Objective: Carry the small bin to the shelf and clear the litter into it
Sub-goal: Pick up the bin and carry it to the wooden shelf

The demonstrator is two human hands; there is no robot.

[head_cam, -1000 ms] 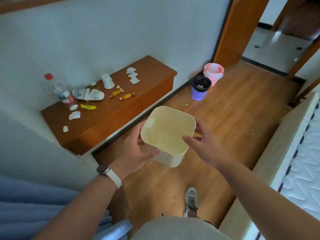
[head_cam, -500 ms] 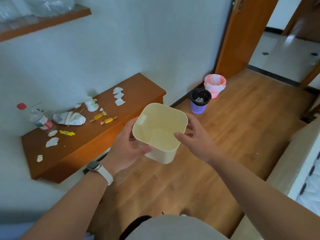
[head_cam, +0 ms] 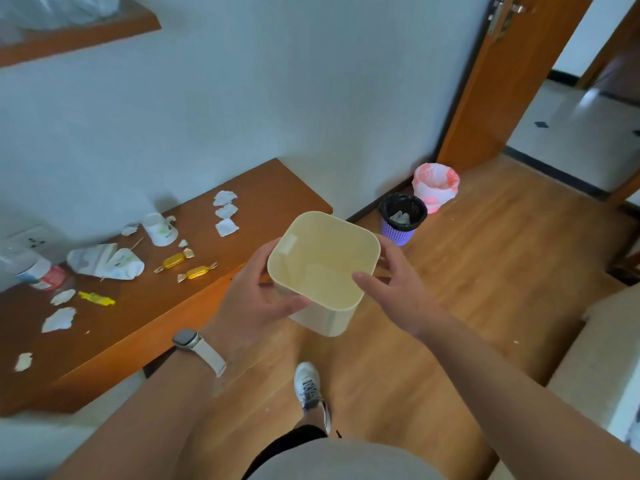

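Fingers [head_cam: 367,279] of both hands curled round the small bin [head_cam: 322,268]: left hand [head_cam: 254,299] at its nine o'clock, right hand [head_cam: 398,289] at three. Litter [head_cam: 104,261] on shelf [head_cam: 270,192], nine o'clock.

Bin [head_cam: 322,271] looks like smooth matt cream plastic, shelf [head_cam: 166,306] is glossy orange-brown wood w/ crumpled paper scraps [head_cam: 225,213] & shiny foil candy wrappers [head_cam: 175,260].
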